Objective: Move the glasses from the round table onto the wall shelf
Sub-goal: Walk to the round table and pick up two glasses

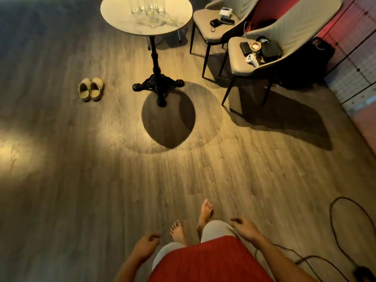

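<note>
The pale round stone-topped table (122,19) on its black cast-iron pedestal is the thing to watch, and the person stands well back from it, barefoot on the wood floor. A cluster of tall clear drinking glasses (149,7) stands on the far part of the tabletop, their upper ends cut off by the frame, so I cannot count them for sure. None is in hand. The left hand (145,246) hangs loose at the hip with fingers slackly curled around nothing, and the right hand (245,227) is the same, fingers apart and empty. I'd judge the carrying has either not begun or sits between trips: every glass I can see is on the table.

The wall shelf is nowhere in view, so whatever may sit on it is unknown. Right of the table stand two beige padded chairs (240,66) littered with small dark gadgets that are hard to make out. Left of it lies a pair of light slippers (91,90).
</note>
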